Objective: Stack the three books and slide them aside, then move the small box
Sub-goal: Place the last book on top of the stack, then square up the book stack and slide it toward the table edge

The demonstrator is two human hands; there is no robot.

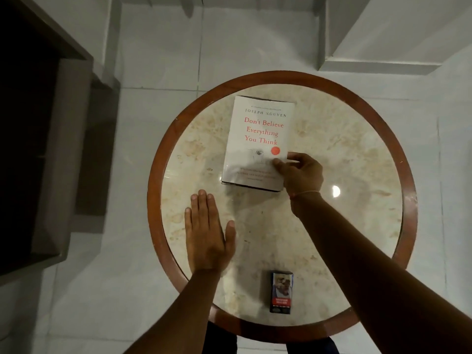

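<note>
A stack of books (256, 141) lies on the far middle of the round marble table (357, 154). Only the top one shows its cover, white with red lettering; dark edges of books beneath show at the near side. My right hand (300, 172) grips the stack's near right corner, thumb on the cover and fingers around the edge. My left hand (208, 233) lies flat on the tabletop, fingers extended, holding nothing, near the left rim and short of the stack. A small dark box (281, 292) with a picture and a red band lies near the table's front edge.
The table has a raised brown wooden rim (153, 190). White floor tiles surround it. A dark wooden piece of furniture (46, 149) stands at the left. A white step or ledge (383, 47) is at the far right.
</note>
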